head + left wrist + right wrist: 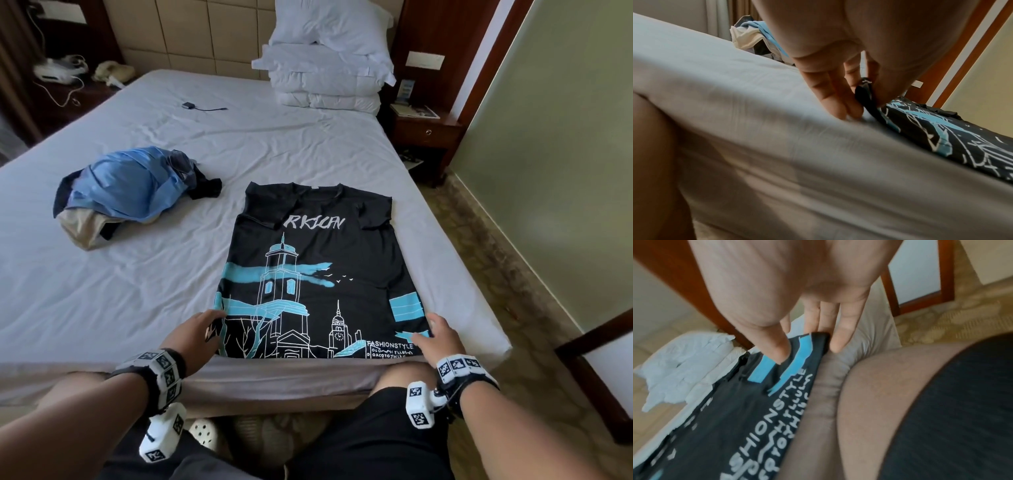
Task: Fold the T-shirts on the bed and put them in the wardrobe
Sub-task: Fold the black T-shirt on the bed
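A black T-shirt (pixel 318 267) with a cyan and white tower print lies flat near the bed's front edge, its sleeves folded in. My left hand (pixel 205 329) is at its bottom-left corner. In the left wrist view, thumb and fingers (pixel 838 100) pinch the black hem of the T-shirt (pixel 941 136). My right hand (pixel 438 337) is at the bottom-right corner. In the right wrist view, that hand (pixel 807 350) has its thumb on top of the T-shirt (pixel 756 418) and its fingers behind the corner, pinching it. A crumpled pile of blue, beige and dark clothes (pixel 130 192) lies to the left. No wardrobe shows.
The bed (pixel 102 291) has a pale sheet. Stacked white pillows (pixel 325 68) sit at its head, with a small black device and cable (pixel 191 106) nearby. A wooden nightstand (pixel 424 133) stands at the right. A wooden frame (pixel 599 342) and carpet lie to my right.
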`<action>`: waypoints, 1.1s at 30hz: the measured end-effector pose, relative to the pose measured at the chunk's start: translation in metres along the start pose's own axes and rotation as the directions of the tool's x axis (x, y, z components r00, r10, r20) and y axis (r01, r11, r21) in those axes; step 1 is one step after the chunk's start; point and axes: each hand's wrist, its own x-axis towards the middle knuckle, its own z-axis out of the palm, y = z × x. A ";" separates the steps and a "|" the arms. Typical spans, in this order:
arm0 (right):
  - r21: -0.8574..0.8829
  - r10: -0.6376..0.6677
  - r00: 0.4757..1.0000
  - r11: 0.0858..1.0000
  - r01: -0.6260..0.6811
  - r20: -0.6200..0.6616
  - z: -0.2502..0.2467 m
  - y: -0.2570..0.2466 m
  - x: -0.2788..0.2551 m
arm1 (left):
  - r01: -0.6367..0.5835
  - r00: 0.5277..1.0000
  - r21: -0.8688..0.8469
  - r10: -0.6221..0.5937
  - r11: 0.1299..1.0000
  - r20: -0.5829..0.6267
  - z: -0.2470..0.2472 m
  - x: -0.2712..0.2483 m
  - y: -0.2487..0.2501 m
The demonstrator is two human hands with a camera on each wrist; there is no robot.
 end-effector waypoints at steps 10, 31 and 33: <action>0.287 -0.005 0.998 0.958 0.023 -0.061 -0.015 -0.004 -0.014 | 0.047 0.990 0.030 -0.051 0.998 0.134 -0.004 -0.003 0.005; 0.419 -0.150 0.987 0.901 0.112 0.058 -0.042 -0.053 0.001 | -0.038 0.993 0.025 0.041 0.999 -0.106 -0.051 0.020 0.019; 0.422 -0.152 0.984 0.901 0.102 0.088 -0.043 -0.059 0.007 | -0.036 0.986 -0.032 0.030 0.999 -0.163 -0.061 0.028 0.022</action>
